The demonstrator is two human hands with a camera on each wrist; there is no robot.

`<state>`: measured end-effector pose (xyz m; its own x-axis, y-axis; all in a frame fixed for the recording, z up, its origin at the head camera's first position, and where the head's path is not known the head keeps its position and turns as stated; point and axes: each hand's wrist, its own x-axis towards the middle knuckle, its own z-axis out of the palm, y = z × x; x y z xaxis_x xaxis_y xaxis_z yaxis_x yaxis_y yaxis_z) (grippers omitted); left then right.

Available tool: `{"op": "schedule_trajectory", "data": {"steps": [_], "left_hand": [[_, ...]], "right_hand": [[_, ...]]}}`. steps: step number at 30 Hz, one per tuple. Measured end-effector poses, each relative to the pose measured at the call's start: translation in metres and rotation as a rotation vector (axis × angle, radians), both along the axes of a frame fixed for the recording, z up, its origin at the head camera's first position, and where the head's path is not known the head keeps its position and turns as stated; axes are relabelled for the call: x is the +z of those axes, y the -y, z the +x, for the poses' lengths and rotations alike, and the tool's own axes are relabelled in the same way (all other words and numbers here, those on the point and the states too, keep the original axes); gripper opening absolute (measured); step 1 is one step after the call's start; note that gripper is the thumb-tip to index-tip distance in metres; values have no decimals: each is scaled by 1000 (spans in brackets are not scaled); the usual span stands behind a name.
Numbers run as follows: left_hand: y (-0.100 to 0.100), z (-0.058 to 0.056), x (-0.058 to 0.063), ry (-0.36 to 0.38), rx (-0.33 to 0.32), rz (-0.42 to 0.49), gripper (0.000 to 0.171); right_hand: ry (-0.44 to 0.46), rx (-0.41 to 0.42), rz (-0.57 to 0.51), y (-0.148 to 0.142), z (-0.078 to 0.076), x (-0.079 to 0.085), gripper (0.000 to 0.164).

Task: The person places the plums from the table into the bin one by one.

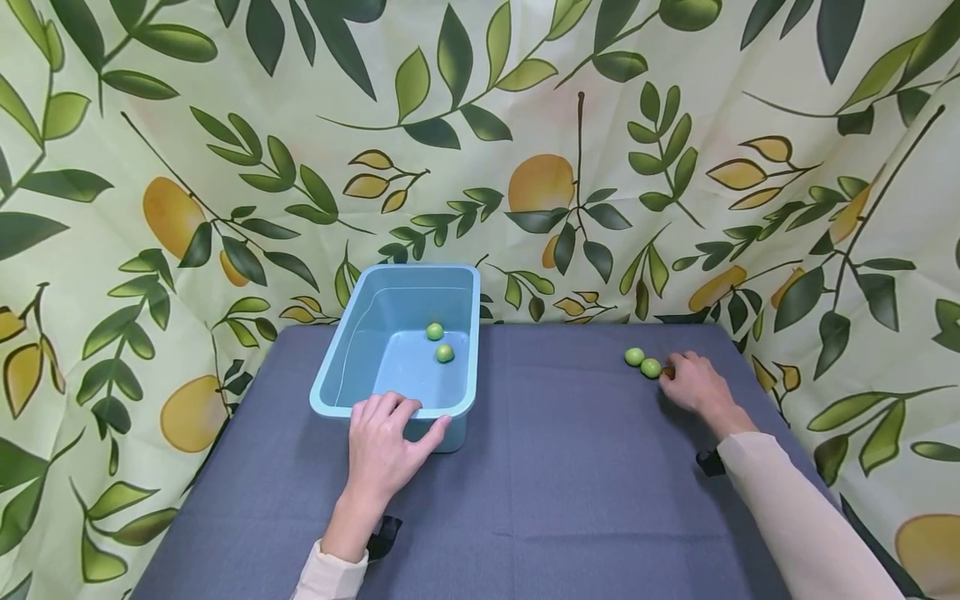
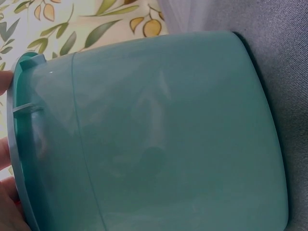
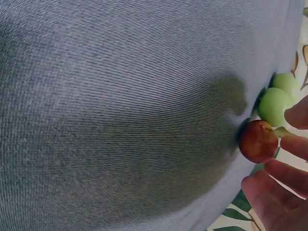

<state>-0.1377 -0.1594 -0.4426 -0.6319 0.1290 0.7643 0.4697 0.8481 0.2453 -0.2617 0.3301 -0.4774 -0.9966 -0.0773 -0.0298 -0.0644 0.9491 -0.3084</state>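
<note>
My left hand (image 1: 382,442) is at the near rim of a blue plastic tub (image 1: 321,392), its fingers bent over the edge and its thumb out to the right. The tub's outer wall (image 2: 168,130) fills most of the left wrist view. Two green round fruits (image 1: 445,353) lie inside the tub. At the right of the table, my right hand (image 1: 697,385) reaches to a dark red, plum-like fruit (image 3: 258,141). Its fingers are spread, with the fingertips right at the fruit. Two more green fruits (image 3: 274,107) sit close beside the red one.
A grey-blue cloth (image 1: 570,467) covers the table. Behind it and along both sides hangs a curtain (image 1: 450,200) printed with leaves and orange fruit. Each wrist carries a black strap mount (image 1: 384,537).
</note>
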Motion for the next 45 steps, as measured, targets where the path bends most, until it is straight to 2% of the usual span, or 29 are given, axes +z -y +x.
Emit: {"op": "schedule_trajectory", "data": {"steps": [13,19,24,28,33,45], "left_hand": [[1,-1,0,-1,-1,-1,44],[1,0,-1,16,4,-6,46],[1,-1,-2,3,3,-6,42],[1,-1,-1,0,6,-8,41],[1,-1,-1,-11,4,-10,40],[0,0,-1,-15,6,-10,43]], "right_hand": [[-2,18,-32,-1,-1,-6,40],[-20,22,-50,-2,0,-13,29],[-31,30,-60,-3,2,-18,23],[-38,26,-78,-2,4,-18,25],[-69,40,-114,-2,5,-17,19],[-79,55,-210,4,9,-16,28]]}}
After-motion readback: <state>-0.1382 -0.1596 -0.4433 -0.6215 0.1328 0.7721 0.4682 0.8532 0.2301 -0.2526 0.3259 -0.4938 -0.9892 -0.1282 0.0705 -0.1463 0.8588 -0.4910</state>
